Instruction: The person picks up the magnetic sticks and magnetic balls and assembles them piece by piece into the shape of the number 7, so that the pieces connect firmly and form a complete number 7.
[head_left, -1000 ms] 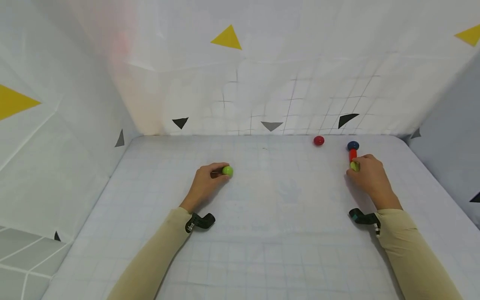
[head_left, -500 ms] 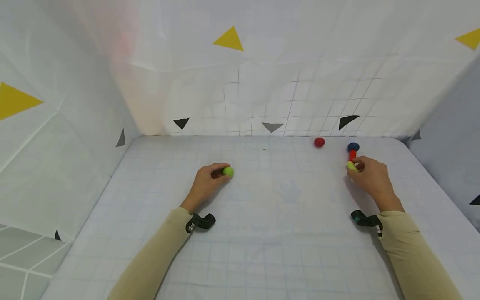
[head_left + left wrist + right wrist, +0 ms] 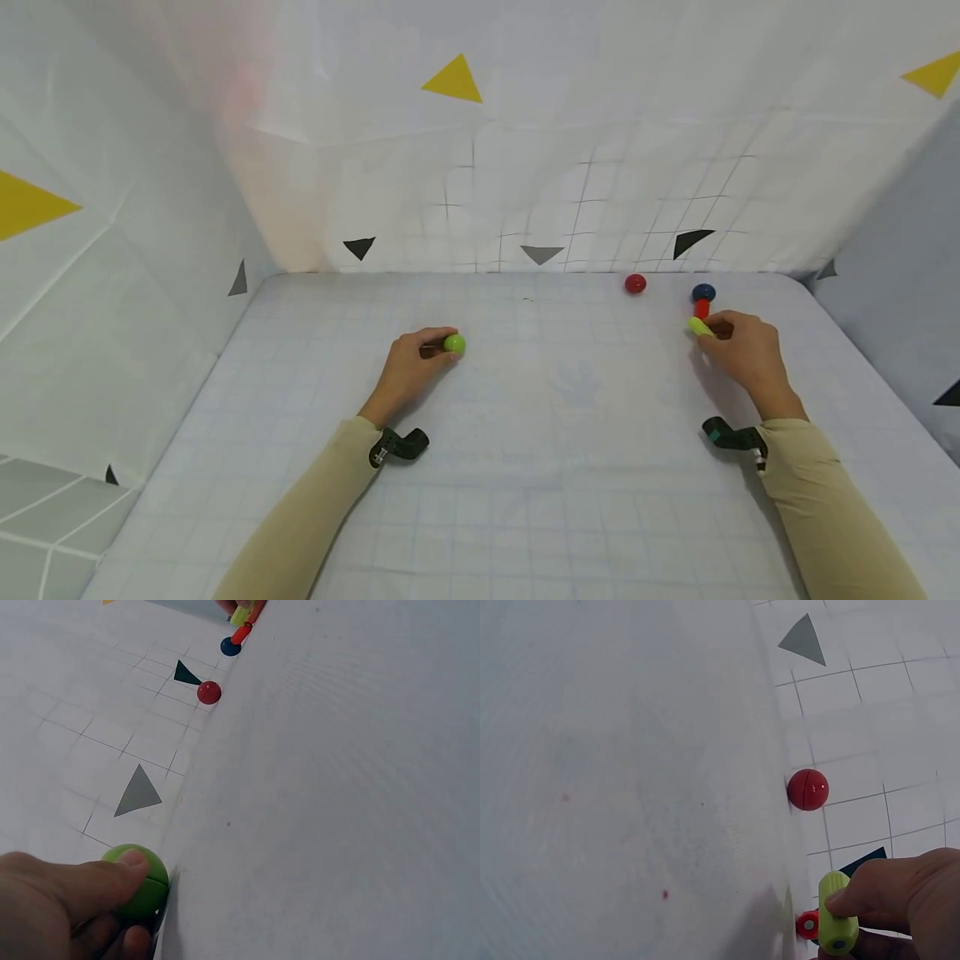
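Near the middle left of the head view, my left hand (image 3: 411,365) pinches a glossy green ball (image 3: 454,343) between thumb and fingers. A seam runs round this ball (image 3: 155,891) in the left wrist view. Over at the right, my right hand (image 3: 746,354) holds a short yellow-green rod (image 3: 701,326), its dark round end (image 3: 839,944) showing in the right wrist view. Just beyond it a red rod (image 3: 702,309) joins a dark blue ball (image 3: 703,292). The red rod's near end (image 3: 808,925) sits right beside the yellow-green rod, which partly covers it.
A red ball (image 3: 635,284) lies at the table's back edge, left of the blue ball. The white table (image 3: 517,517) meets a white back wall (image 3: 337,167) with triangle stickers. Dark camera mounts (image 3: 405,443) sit on both wrists.
My right fingers have turned the yellow-green rod, so more of its length shows, slanting to the upper left. The left hand stays put with the green ball.
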Demonstrator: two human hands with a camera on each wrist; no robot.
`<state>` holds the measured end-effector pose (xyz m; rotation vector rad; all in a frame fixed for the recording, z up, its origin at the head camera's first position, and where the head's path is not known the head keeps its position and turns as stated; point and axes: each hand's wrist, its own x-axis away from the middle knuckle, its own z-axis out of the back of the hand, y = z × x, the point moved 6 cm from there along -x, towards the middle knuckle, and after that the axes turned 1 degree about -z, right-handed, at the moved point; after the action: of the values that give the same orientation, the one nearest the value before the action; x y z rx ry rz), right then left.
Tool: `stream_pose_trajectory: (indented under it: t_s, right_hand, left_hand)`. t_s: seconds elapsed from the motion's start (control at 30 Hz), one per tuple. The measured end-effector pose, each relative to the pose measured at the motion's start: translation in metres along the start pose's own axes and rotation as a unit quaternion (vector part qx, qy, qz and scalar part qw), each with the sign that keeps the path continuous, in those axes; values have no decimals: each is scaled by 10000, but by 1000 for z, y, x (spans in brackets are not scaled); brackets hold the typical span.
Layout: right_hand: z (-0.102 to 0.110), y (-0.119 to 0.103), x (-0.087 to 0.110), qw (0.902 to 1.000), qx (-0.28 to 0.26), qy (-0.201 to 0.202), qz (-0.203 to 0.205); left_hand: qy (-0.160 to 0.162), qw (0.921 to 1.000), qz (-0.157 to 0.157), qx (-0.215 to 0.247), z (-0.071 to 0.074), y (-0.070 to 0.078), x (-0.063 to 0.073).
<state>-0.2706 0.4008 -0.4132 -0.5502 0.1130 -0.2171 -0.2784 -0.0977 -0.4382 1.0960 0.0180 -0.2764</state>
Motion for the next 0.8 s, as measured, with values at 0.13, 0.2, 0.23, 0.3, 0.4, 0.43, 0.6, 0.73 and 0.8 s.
stream_pose_trajectory:
  t_s: [0.13, 0.2, 0.23, 0.3, 0.4, 0.43, 0.6, 0.73, 0.8]
  right_hand:
    - [3, -3, 1, 9999, -102, 53, -4]
    - [5, -4, 1, 9999, -116, 88, 15]
    - [5, -5, 1, 9999, -111, 110, 38]
    - [7, -6, 2, 9998, -125, 153, 96]
    - [7, -8, 3, 9995, -164, 204, 156]
    - [7, -9, 3, 9995, -176, 209, 178]
    - [7, -12, 4, 9994, -224, 165, 225]
    - [8, -17, 4, 9991, -282, 150, 274]
    - [7, -20, 4, 9990, -336, 96, 280]
  left_hand:
    - [-4, 10000, -99, -2, 0, 1, 0]
    - [-7, 9999, -120, -5, 0, 2, 0]
    - [-13, 9999, -118, -9, 0, 2, 0]
    - [-15, 9999, -106, -23, 0, 2, 0]
    - [-22, 9999, -97, -31, 0, 2, 0]
    - [-16, 9999, -96, -29, 0, 2, 0]
    - [13, 9999, -109, -13, 0, 2, 1]
    - [44, 9999, -148, -34, 1, 3, 1]
    - [54, 9999, -157, -41, 1, 4, 1]
